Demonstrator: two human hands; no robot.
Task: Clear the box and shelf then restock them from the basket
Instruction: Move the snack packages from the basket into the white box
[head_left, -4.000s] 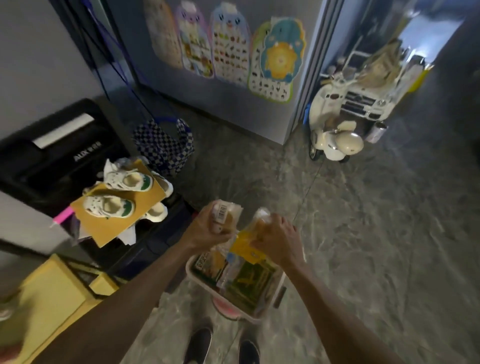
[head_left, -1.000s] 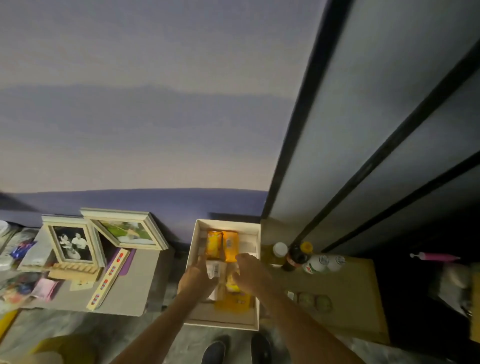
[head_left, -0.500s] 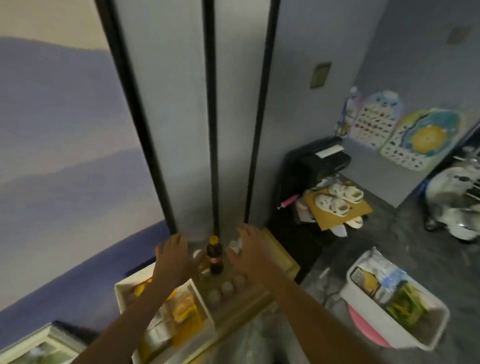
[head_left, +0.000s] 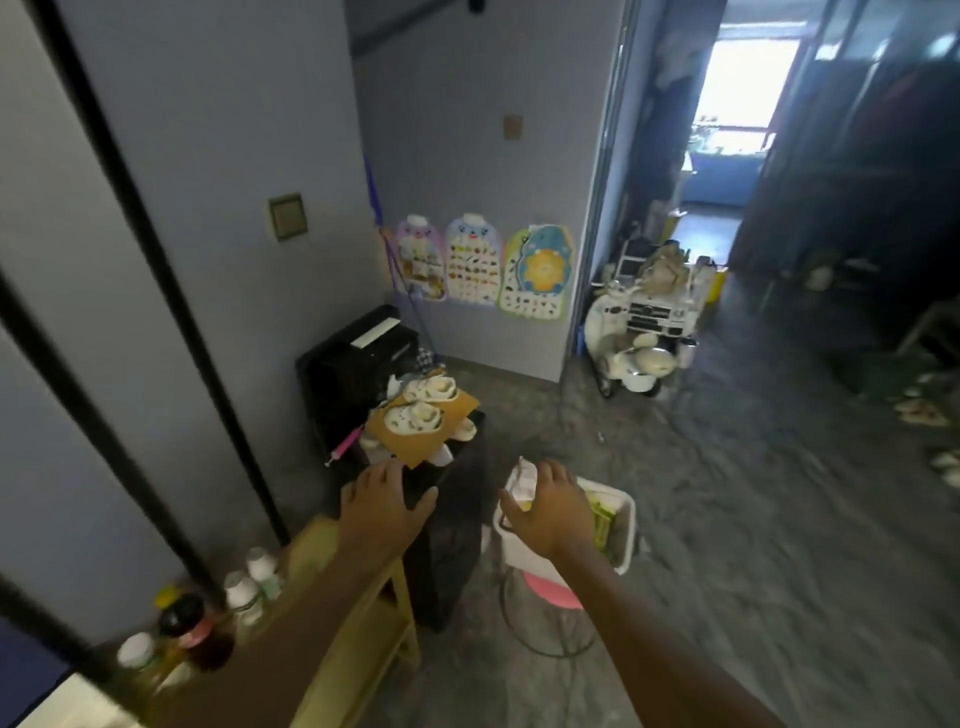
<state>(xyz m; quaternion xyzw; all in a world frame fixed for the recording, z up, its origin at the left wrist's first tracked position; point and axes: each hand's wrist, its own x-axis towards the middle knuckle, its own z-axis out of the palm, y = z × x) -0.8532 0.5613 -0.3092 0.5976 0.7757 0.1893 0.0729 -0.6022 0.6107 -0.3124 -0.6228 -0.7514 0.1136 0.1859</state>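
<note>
- The shelf (head_left: 358, 613), a low yellow wooden unit against the wall at lower left, carries bottles (head_left: 244, 592) near its back edge. The left arm reaches across it, so a careless swing of that arm could topple them.
- The basket (head_left: 621, 540), a white tub of packets, sits on a small pink stool (head_left: 545, 595) just right of the shelf. Its perch looks narrow, and a hard downward push or a tug at one side might tip it onto the floor (head_left: 753, 545).
- The box shows only as a pale corner at the bottom left edge, well apart from the basket. Carrying packets that far invites drops.
- The right hand (head_left: 553, 512) hovers over the basket's near end, fingers curved toward a white packet (head_left: 523, 480) that sticks up. Whether the grip has closed on it I cannot tell; a loose hold could let it slip.
- The left hand (head_left: 384, 501) is spread flat and empty, grip released, above the shelf's far end beside a dark bin (head_left: 452, 540). It may snag the bin while reaching.
- The picture is blurred, suggesting fast head movement, so a reach could miss.
</note>
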